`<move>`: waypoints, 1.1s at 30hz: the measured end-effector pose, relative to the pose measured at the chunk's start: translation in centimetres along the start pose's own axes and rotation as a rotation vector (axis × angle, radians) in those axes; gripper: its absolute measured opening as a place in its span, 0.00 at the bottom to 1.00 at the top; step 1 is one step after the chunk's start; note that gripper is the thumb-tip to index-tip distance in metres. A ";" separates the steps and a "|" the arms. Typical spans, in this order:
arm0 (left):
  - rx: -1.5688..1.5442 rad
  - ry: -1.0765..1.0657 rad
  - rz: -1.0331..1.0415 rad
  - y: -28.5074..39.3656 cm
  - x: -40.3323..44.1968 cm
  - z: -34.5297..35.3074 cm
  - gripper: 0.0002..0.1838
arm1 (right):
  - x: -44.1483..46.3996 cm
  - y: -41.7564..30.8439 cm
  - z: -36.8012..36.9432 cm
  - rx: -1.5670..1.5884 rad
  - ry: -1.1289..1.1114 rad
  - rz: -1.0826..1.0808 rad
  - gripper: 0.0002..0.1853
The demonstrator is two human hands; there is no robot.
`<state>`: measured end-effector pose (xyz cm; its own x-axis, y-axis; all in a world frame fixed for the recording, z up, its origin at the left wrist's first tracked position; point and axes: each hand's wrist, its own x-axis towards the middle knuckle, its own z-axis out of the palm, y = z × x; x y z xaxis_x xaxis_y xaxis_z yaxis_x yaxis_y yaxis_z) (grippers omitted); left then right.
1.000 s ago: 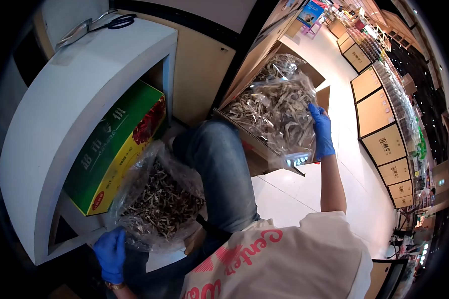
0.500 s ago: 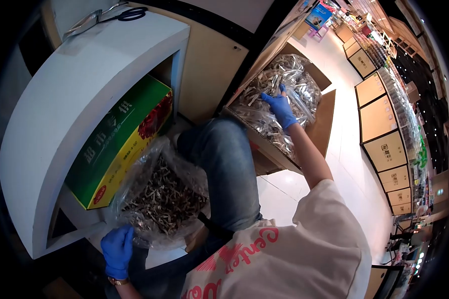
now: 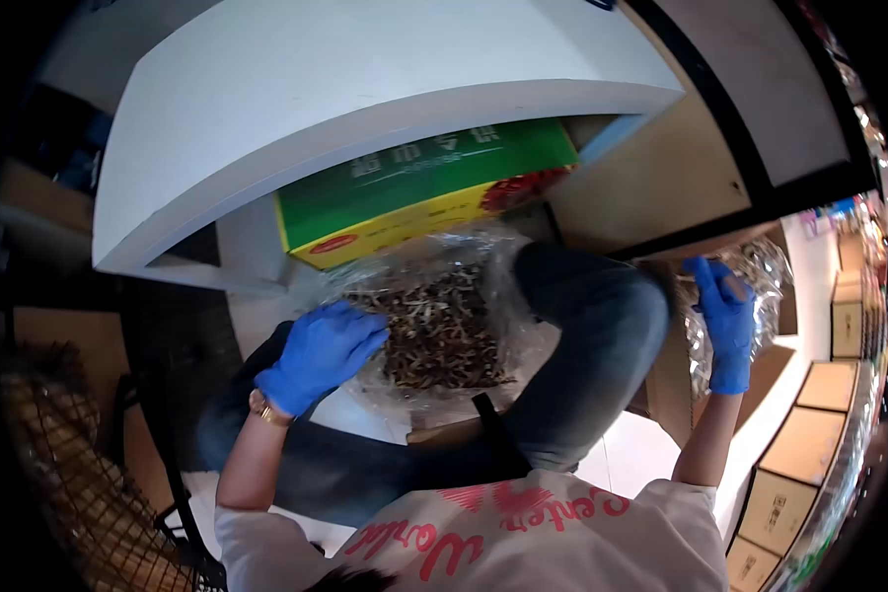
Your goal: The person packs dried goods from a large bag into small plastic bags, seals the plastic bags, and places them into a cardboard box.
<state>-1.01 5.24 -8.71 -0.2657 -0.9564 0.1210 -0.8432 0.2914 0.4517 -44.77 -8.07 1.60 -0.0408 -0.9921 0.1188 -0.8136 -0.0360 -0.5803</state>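
Observation:
My left hand (image 3: 324, 353), in a blue glove, is at the left edge of a clear plastic bag (image 3: 518, 335). Its fingers are stretched out towards the bag's contents, with nothing visible in them. Inside the bag lie many dried brown strips (image 3: 439, 331), which look like dried mushrooms. On the right, my gloved right hand (image 3: 726, 326) is over a cardboard box (image 3: 669, 380) filled with shiny clear plastic packaging (image 3: 765, 261). Its fingers are curled, and a small brownish patch shows among them; what it is I cannot make out.
A white curved counter (image 3: 365, 59) stands in front, with a green and yellow box (image 3: 414, 192) on its lower shelf. My bent knee (image 3: 622, 316) separates the bag from the cardboard box. At the left is a netted basket (image 3: 59, 474); shop cabinets (image 3: 784, 513) line the right.
My view has turned left. My right hand's spread fingers have curled above the packaging in the box. My left hand has moved from beside the bag to its edge, and its fingers have straightened.

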 end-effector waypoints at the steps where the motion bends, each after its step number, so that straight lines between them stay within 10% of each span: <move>1: 0.049 -0.022 0.008 -0.6 0.0 0.3 0.10 | 0.2 -0.8 1.0 -0.025 -0.099 -0.072 0.13; 12: 0.288 0.137 -0.073 -8.0 8.5 5.0 0.29 | -4.0 -3.9 11.9 0.336 -0.550 -0.284 0.09; 19: 0.457 -0.114 -0.293 -11.6 13.6 7.4 0.17 | -8.1 -5.1 15.2 0.632 -0.706 -0.113 0.11; 21: 0.006 0.308 -0.414 -11.7 13.1 6.5 0.06 | -9.2 -5.1 16.1 0.684 -0.757 0.071 0.11; 33: -1.319 0.570 -0.886 -11.6 11.7 7.6 0.07 | -11.5 -7.6 23.0 0.995 -0.699 0.090 0.17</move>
<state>2.07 -9.22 -19.23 0.4804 -0.7758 -0.4090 0.3861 -0.2316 0.8929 -24.83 0.87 -13.90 0.4966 -0.8356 -0.2350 -0.0116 0.2643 -0.9644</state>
